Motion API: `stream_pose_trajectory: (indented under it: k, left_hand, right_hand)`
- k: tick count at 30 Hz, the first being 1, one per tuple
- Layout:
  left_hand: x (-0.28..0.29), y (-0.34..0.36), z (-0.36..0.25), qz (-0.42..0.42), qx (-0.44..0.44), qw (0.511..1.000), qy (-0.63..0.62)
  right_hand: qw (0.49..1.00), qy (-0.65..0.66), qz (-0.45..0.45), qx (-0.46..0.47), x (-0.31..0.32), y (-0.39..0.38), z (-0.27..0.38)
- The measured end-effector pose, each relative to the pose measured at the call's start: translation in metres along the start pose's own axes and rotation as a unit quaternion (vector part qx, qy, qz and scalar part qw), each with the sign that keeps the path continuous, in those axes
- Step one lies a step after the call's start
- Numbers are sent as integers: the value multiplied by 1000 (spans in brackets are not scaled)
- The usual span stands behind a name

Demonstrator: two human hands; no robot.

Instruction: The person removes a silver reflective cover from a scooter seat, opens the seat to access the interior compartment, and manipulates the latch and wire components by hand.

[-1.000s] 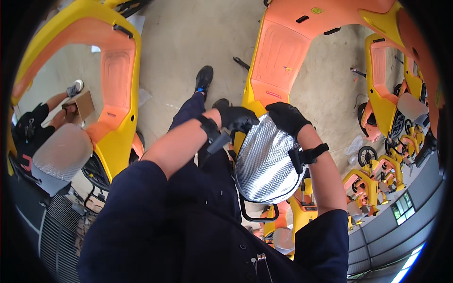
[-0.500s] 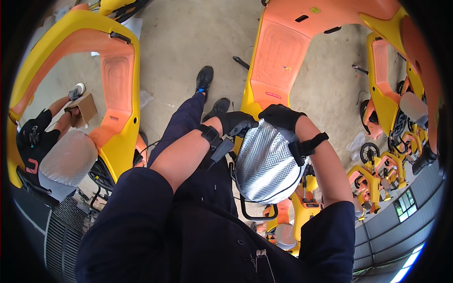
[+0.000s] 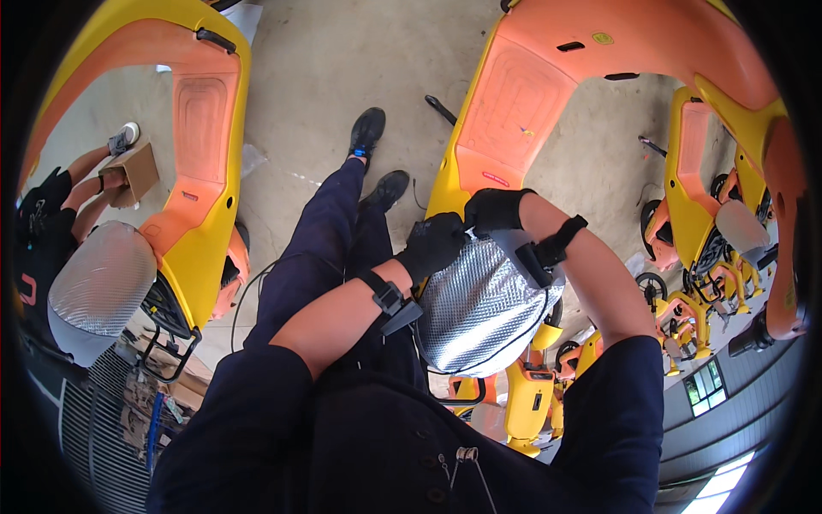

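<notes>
A quilted silver foil seat cover (image 3: 484,313) sits over the seat of a yellow and orange scooter (image 3: 505,120) right in front of me. My left hand (image 3: 432,242), in a black glove, is closed on the cover's edge at the front end of the seat. Close beside it my right hand (image 3: 497,212), gloved in black too, curls its fingers on that same front edge. The fingertips of both hands are partly hidden. A black strap with a small device circles each of my wrists.
Another scooter (image 3: 201,163) with a silver-covered seat (image 3: 103,278) stands to the left. Beyond it a person (image 3: 43,214) reaches into a cardboard box (image 3: 137,176). More scooters (image 3: 685,317) crowd the right side. A black bar (image 3: 440,110) lies on the floor ahead.
My left hand has turned into a tighter fist at the cover's front edge. The right hand stays beside it, shifted slightly. The view has shifted a little.
</notes>
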State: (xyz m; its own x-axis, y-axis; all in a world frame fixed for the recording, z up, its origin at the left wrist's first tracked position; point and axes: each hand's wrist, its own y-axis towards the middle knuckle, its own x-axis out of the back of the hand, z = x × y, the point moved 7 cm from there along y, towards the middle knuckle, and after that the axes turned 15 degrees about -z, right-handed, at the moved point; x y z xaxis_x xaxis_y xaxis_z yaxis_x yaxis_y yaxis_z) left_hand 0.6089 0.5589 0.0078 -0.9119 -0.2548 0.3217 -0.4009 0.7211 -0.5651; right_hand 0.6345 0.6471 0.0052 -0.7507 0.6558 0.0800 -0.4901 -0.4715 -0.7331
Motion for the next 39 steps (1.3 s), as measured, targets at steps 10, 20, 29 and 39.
stream_pose_trajectory:
  k: [10,20,29,39]
  left_hand:
    - [-19,12,-9,306,-130,943,-5]
    - [-37,1,33,275,110,909,-294]
    - [-24,7,8,339,20,926,-167]
    - [-52,-18,58,180,109,957,-202]
  right_hand:
    - [982,1,-189,-4,11,-19,8]
    - [968,-10,-248,30,11,-27,12]
    - [983,99,-157,-6,-3,-9,-4]
    - [990,-20,-135,23,-2,-3,4]
